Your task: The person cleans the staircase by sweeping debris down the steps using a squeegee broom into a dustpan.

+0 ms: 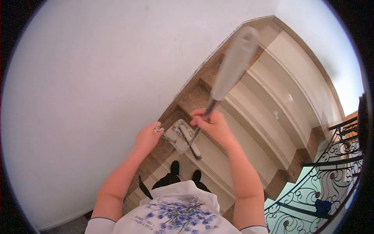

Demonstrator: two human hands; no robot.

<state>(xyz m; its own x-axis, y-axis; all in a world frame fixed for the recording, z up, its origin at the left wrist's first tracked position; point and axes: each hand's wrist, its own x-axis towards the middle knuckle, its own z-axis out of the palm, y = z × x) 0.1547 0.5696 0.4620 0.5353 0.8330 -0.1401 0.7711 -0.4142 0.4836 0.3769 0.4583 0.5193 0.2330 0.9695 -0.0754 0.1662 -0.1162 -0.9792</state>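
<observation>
My right hand [212, 125] is wrapped round the dark shaft of a broom [235, 64], just below its long pale grey grip. The grip points up toward the camera and is slightly blurred. Down the shaft, the narrow dark brush head [193, 149] lies across a light dustpan [180, 147]. Small dark debris shows inside the pan. My left hand [149, 137] is closed at the pan's left, by the wall, with a thin handle running toward it from the pan. Something silvery, perhaps a ring, sits on its fingers.
Pale stair treads [249, 105] with brown edges curve up to the right. A plain white wall [89, 85] borders the stairs on the left. Black wrought-iron railing [311, 195] stands at lower right. My dark shoes [175, 167] are on a step below the dustpan.
</observation>
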